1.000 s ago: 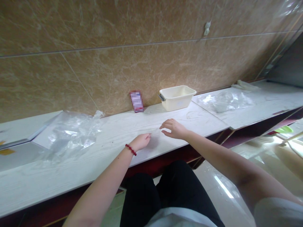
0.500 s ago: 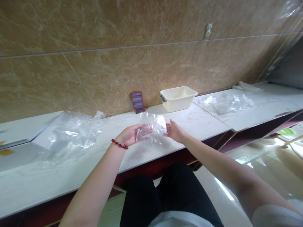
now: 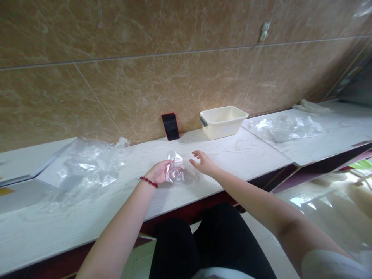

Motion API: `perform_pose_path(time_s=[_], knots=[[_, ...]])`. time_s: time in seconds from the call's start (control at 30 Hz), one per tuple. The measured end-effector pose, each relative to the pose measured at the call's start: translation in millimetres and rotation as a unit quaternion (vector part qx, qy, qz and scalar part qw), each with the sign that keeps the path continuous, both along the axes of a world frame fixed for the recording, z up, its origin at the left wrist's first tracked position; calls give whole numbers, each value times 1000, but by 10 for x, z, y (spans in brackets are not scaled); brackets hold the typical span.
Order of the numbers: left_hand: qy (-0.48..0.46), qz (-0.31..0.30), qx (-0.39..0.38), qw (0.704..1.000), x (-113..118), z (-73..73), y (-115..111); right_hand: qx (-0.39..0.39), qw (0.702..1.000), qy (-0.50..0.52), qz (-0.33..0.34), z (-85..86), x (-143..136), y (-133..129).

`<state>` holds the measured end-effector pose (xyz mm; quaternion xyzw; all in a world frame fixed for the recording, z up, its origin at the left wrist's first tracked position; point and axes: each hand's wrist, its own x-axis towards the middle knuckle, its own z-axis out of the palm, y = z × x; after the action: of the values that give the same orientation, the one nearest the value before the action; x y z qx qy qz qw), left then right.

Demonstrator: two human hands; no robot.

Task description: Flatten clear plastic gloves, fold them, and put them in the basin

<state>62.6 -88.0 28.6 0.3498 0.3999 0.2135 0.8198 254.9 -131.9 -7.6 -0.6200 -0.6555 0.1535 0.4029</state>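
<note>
Marbled brown wall (image 3: 136,85) behind, white grained counter (image 3: 252,153) below, and above it my left hand (image 3: 159,171), half curled, has the crinkled clear bag (image 3: 178,173), fingers showing through. My right hand (image 3: 204,163), loosely open, is at its edge; touching, I can't tell. Beyond, a flat phone (image 3: 171,126) leans beside the smooth cream tub (image 3: 224,127); glossy film (image 3: 94,164) lies left, crumpled plastic (image 3: 287,129) right.

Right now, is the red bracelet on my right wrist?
No, the red bracelet sits just behind your left hand, which holds clear plastic.
</note>
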Motion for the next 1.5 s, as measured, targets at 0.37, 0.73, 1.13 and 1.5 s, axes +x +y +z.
perform_pose_path(time_s=[0.37,0.73,1.13,1.5], knots=[[-41,6,-28,999,-115,-199,332,11,997,-56,48,-105,-129,354],[-47,-1,-6,999,-213,-308,441,36,987,-153,17,-12,-43,863],[-79,-16,-39,996,-182,-440,533,-20,943,-327,-60,244,-143,1479],[-100,-37,-55,993,-157,-395,525,-19,914,-385,-126,283,-276,1817]])
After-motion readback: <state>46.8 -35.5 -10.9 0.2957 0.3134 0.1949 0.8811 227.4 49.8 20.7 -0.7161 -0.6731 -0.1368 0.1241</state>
